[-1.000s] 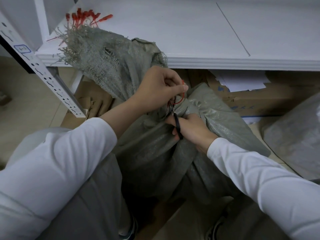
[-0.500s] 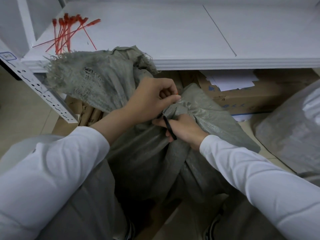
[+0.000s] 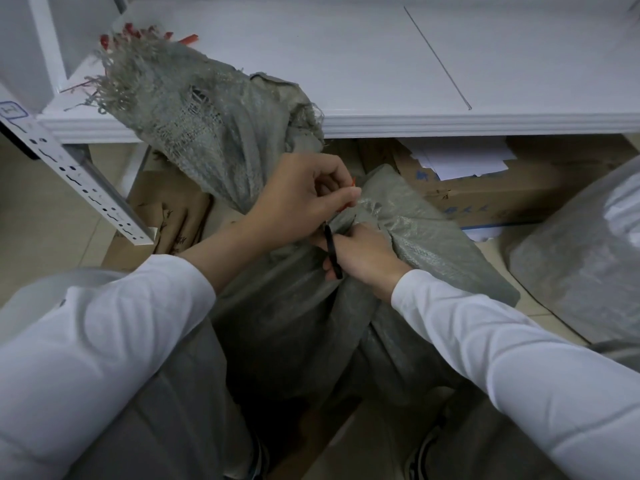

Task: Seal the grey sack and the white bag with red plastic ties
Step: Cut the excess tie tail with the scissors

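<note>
- Left hand (image 3: 304, 199) pinches red tie (image 3: 347, 206) at its 3 o'clock, on grey sack (image 3: 277, 306) neck.
- Right hand (image 3: 363, 254) grips black tool (image 3: 331, 251), 5 o'clock of tie.

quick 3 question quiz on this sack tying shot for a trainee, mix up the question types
1. True or false: the left hand pinches a red tie at the neck of the grey sack.
2. Where do the spare red ties lie? A) on the floor B) on the white shelf C) in the cardboard box
3. What colour is the slim object that the right hand holds against the sack?

Key: 1 true; 2 B; 3 black.
</note>
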Demonstrator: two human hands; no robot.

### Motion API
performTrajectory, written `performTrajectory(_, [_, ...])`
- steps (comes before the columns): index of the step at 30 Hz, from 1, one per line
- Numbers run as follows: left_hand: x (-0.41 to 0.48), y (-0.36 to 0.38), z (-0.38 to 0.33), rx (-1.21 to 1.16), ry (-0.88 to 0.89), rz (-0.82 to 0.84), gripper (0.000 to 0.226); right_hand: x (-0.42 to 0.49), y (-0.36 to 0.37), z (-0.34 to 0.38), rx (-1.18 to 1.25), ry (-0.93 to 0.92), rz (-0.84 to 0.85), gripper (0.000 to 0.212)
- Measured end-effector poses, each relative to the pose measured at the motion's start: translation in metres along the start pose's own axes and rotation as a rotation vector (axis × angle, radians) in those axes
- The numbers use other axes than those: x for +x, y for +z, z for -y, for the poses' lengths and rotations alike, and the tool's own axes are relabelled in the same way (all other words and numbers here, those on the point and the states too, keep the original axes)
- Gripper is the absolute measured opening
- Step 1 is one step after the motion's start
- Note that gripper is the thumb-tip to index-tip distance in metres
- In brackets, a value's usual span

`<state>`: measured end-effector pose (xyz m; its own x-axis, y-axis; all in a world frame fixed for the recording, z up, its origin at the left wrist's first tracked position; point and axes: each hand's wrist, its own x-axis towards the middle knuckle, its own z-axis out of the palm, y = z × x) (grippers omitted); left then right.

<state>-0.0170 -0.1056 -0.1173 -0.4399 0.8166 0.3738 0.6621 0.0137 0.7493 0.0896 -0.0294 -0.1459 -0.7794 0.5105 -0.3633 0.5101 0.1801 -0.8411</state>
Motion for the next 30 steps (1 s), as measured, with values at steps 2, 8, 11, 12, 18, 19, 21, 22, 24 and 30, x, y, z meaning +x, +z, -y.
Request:
performTrajectory(2, [0.003,-0.002,0.002,-0.035,-0.029,-0.048,0.015,0.001,0.000,-0.001,0.022,0.031,-0.006,0.022])
performTrajectory(8, [0.011,-0.007,0.006,-0.027,-0.099,-0.172,0.013,0.007,0.002,-0.008,0.026,0.063,-0.029,0.028])
performTrajectory(11, [0.013,-0.007,0.009,-0.009,-0.127,-0.184,0.013,0.009,0.001,-0.008,0.003,0.076,-0.025,0.033])
performTrajectory(12, [0.013,-0.007,0.010,-0.010,-0.130,-0.183,0.013,0.010,0.000,-0.009,-0.007,0.078,-0.022,0.035])
performTrajectory(18, [0.011,-0.006,0.005,-0.059,-0.087,-0.120,0.014,0.008,0.001,-0.009,0.012,0.051,-0.046,0.037])
performTrajectory(19, [0.010,-0.004,0.004,-0.068,-0.075,-0.096,0.014,0.007,0.000,-0.008,0.021,0.049,-0.046,0.038])
performTrajectory(21, [0.007,-0.002,0.001,-0.102,-0.072,-0.069,0.014,0.005,-0.001,-0.005,0.033,0.042,-0.052,0.039])
performTrajectory(22, [0.006,-0.001,0.000,-0.113,-0.069,-0.061,0.014,0.004,-0.002,-0.004,0.024,0.039,-0.058,0.038])
performTrajectory(24, [0.005,-0.001,-0.001,-0.119,-0.055,-0.053,0.014,0.002,-0.002,0.000,0.000,0.030,-0.061,0.035])
performTrajectory(30, [0.008,-0.005,0.006,-0.105,-0.099,-0.156,0.014,0.001,0.007,0.001,0.021,0.056,-0.061,0.038])
